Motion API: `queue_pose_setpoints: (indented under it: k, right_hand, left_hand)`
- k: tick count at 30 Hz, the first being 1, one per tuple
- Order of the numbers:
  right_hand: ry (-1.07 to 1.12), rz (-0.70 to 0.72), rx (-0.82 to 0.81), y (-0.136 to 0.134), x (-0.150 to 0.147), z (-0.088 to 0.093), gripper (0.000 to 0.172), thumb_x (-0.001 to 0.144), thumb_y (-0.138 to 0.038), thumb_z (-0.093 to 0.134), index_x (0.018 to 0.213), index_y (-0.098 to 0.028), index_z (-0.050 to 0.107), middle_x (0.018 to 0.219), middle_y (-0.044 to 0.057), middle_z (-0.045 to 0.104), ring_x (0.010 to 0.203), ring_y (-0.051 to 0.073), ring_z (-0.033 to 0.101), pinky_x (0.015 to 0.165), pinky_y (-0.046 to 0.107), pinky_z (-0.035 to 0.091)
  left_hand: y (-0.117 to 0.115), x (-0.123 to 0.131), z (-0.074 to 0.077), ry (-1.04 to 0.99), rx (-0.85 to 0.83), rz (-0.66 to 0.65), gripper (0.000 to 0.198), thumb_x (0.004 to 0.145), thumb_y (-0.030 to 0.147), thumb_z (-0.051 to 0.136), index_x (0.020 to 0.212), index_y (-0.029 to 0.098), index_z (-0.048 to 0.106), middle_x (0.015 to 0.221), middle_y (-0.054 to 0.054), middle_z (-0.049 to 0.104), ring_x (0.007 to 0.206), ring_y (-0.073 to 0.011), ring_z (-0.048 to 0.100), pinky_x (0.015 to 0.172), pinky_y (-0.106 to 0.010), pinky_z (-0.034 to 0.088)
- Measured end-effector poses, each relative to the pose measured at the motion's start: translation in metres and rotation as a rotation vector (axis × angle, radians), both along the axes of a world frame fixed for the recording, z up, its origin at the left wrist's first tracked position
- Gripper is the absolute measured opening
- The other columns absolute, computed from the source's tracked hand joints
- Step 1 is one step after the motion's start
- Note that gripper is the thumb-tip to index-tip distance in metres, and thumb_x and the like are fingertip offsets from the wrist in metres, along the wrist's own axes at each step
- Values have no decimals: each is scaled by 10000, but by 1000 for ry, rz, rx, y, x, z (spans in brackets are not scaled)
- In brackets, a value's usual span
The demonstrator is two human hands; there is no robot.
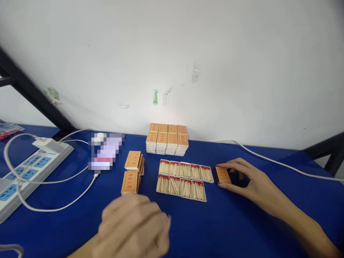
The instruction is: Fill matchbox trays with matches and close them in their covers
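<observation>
At the right, my right hand has its thumb and fingers around the edges of an orange-labelled matchbox, whose dark side faces left. My left hand is low in front, slightly blurred, with curled fingers; whatever it may hold is hidden. Just beyond it are two small stacks of matchbox covers, the nearer stack and the farther stack. Between the hands lie two rows of open matchbox trays full of red-tipped matches, a back row and a front row.
A block of stacked matchboxes stands against the wall. On the left are a power strip, white cables and a blurred-out phone. Another white cable runs along the back right of the blue tabletop.
</observation>
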State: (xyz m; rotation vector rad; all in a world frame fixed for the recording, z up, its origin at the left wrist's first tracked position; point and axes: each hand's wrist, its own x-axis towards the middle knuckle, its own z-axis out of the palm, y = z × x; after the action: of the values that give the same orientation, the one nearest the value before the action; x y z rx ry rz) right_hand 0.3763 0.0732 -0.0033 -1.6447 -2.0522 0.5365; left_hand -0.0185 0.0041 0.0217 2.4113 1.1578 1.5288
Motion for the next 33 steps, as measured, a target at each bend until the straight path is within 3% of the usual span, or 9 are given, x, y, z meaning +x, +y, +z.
queue_pose_setpoints:
  k: [4, 6, 8, 11, 16, 23, 27, 30, 33]
  right_hand:
    - [14, -11, 24, 0, 1, -6, 618, 936, -812, 825, 1376, -378, 843, 1326, 79, 766, 954, 245, 715, 774, 393, 627]
    - [17, -11, 29, 0, 2, -8, 629, 924, -813, 836, 1398, -399, 832, 1332, 73, 766, 990, 258, 728, 784, 396, 636]
    - [21, -10, 31, -1, 3, -9, 624, 925, -800, 844, 1419, -419, 817, 1346, 64, 759, 1027, 267, 739, 797, 396, 642]
    - [26, -6, 32, -2, 2, -10, 602, 937, -778, 842, 1429, -433, 805, 1361, 59, 749, 1050, 274, 742, 813, 401, 645]
    - [31, -1, 32, -3, 1, -13, 538, 986, -747, 808, 1428, -441, 798, 1361, 55, 742, 1079, 277, 735, 830, 405, 637]
    - [31, 3, 27, -5, 0, -13, 523, 998, -730, 808, 1427, -432, 792, 1373, 60, 732, 1086, 275, 726, 813, 397, 627]
    - [31, 13, 25, -5, -2, -12, 527, 1003, -719, 808, 1442, -429, 786, 1377, 66, 732, 1102, 283, 721, 809, 397, 628]
    - [33, 17, 25, -5, -3, -12, 526, 1006, -721, 801, 1441, -425, 786, 1371, 67, 733, 1091, 283, 721, 805, 402, 632]
    - [35, 22, 18, -4, -5, -11, 519, 1016, -727, 787, 1448, -440, 776, 1377, 63, 729, 1103, 289, 717, 811, 414, 638]
  left_hand:
    - [21, -9, 17, -54, 81, 408, 375, 972, 133, 847, 1244, 319, 668, 1114, -24, 757, 988, -262, 726, 903, -462, 586]
    - [33, -13, 24, -45, -13, 539, 302, 1009, 223, 834, 1259, 275, 672, 1141, -55, 712, 960, -271, 679, 830, -454, 577]
    - [42, -18, 27, -5, -132, 583, 334, 999, 321, 840, 1283, 241, 684, 1174, -80, 703, 961, -283, 680, 671, -392, 549]
    - [49, -24, 25, 44, -268, 587, 408, 964, 402, 847, 1294, 220, 689, 1183, -92, 718, 988, -301, 708, 587, -356, 524]
    - [54, -26, 20, 64, -356, 575, 413, 976, 469, 797, 1289, 222, 689, 1191, -93, 745, 971, -293, 739, 720, -435, 601]
    - [53, -25, 19, 32, -353, 576, 384, 971, 396, 795, 1300, 237, 678, 1214, -84, 776, 941, -290, 747, 672, -429, 583]
    - [48, -20, 20, -48, -248, 559, 447, 981, 334, 851, 1370, 250, 649, 1200, -76, 788, 1028, -323, 760, 815, -516, 627]
    - [39, -13, 19, -121, -123, 457, 447, 1018, 285, 850, 1409, 288, 631, 1258, -59, 762, 1127, -319, 761, 1031, -597, 610]
    - [25, -7, 18, -116, -64, 192, 472, 968, 224, 890, 1365, 320, 652, 1214, -3, 802, 1106, -259, 814, 1045, -485, 675]
